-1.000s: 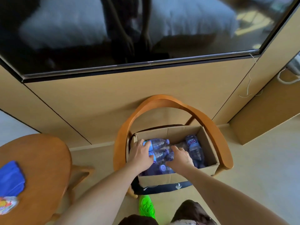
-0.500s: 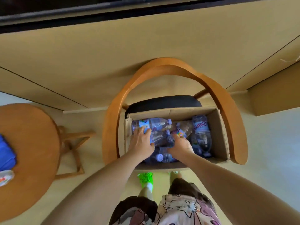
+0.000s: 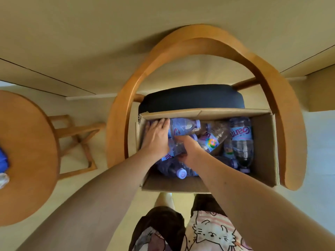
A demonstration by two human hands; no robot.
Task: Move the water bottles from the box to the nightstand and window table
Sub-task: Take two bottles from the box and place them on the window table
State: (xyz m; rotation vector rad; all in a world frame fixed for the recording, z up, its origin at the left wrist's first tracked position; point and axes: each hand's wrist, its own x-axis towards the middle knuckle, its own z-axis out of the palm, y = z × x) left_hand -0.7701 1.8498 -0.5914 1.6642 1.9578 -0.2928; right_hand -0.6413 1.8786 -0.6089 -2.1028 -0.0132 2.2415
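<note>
Both hands were inside the box (image 3: 264, 151) on the chair (image 3: 190, 100). The left hand (image 3: 155, 140) lay across one water bottle (image 3: 183, 126); the right hand (image 3: 189, 151) gripped another; finger closure was unclear. Filled bottles probably handle heavy, smooth, slightly yielding; grasp mid-body.

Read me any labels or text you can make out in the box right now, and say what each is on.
"Gam", cut off at the label's edge: on the label of the bottle lying at the box's right side.
Small print under it: too small to read.
Labels on the other bottles: turned away or blurred, unreadable.
</note>
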